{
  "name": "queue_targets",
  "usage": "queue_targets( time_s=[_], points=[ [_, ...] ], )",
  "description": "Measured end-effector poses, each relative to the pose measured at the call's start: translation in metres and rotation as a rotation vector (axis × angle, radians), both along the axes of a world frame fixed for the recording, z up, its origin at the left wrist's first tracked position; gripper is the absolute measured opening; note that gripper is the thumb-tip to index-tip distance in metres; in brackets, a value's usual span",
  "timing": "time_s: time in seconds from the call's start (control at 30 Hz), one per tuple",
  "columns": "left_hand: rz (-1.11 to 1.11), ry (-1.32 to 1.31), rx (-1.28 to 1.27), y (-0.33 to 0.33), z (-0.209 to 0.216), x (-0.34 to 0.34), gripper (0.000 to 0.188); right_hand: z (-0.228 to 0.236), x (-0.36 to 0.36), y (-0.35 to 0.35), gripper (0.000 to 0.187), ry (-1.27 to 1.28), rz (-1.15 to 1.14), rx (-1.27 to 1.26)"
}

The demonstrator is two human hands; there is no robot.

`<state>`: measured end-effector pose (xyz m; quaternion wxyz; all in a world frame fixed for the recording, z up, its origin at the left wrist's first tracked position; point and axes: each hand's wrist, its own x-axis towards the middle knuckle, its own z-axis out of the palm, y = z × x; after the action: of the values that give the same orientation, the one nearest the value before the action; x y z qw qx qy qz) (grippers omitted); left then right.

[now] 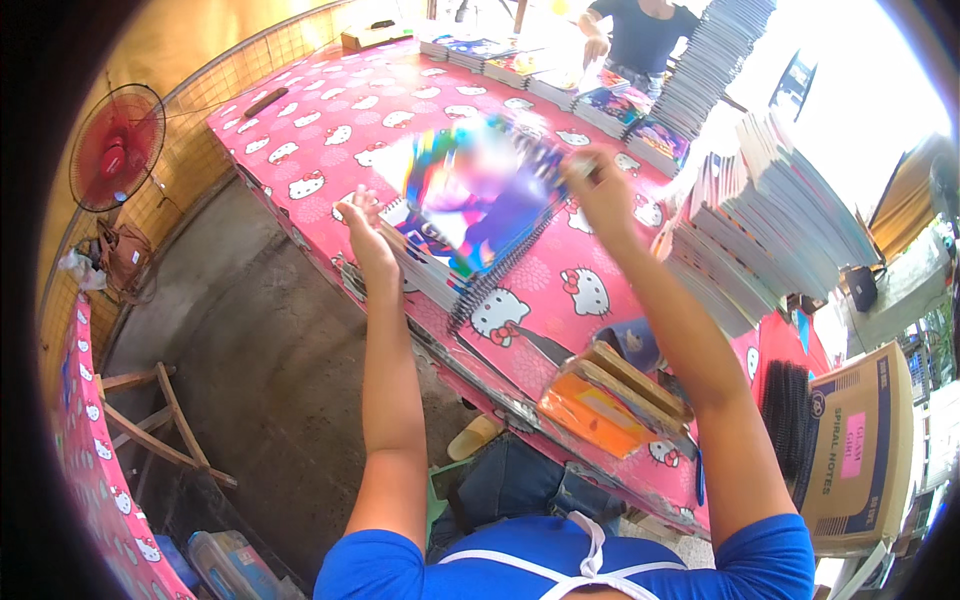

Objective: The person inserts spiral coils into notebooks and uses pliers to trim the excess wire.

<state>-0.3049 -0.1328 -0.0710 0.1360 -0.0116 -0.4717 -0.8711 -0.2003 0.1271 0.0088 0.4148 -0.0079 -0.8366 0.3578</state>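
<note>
Right hand (596,180): fingers curled, blurred, at the far right corner of the notebook stack (490,225); whether they pinch a cover is impossible to make out. Left hand (370,235): fingers spread, beside the stack's left edge; contact unclear. Stack: spiral-bound, multicoloured covers, upper part blurred, between the hands on a pink patterned table (540,325). Nearer the body: orange packet (595,415). Beyond: notebook row (545,78), person in dark top (648,40). Far left: red fan (117,150).

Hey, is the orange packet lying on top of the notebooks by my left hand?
No, the orange packet lies on the pink-covered table, apart from the notebooks beside your left hand.
</note>
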Motion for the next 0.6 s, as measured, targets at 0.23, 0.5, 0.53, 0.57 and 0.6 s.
queue_targets(
  time_s=[0.23,0.5,0.53,0.57,0.6],
  points=[
    [0.16,-0.044,-0.266,0.019,0.017,0.007,0.07,-0.073,-0.035,-0.009,0.028,-0.057,0.075,-0.252],
    [0.219,-0.016,-0.075,-0.027,0.003,0.025,0.038,0.082,0.076,0.001,0.033,-0.149,0.051,0.612],
    [0.211,0.027,-0.031,-0.023,0.016,0.046,0.035,0.119,0.103,0.013,0.03,-0.111,-0.176,0.791],
    [0.231,0.067,-0.002,-0.025,0.028,0.071,0.032,0.147,0.119,0.023,0.027,-0.066,-0.376,0.953],
    [0.205,0.077,0.049,-0.028,0.035,0.088,0.028,0.174,0.134,0.035,0.028,-0.073,-0.476,1.04]
  ],
)
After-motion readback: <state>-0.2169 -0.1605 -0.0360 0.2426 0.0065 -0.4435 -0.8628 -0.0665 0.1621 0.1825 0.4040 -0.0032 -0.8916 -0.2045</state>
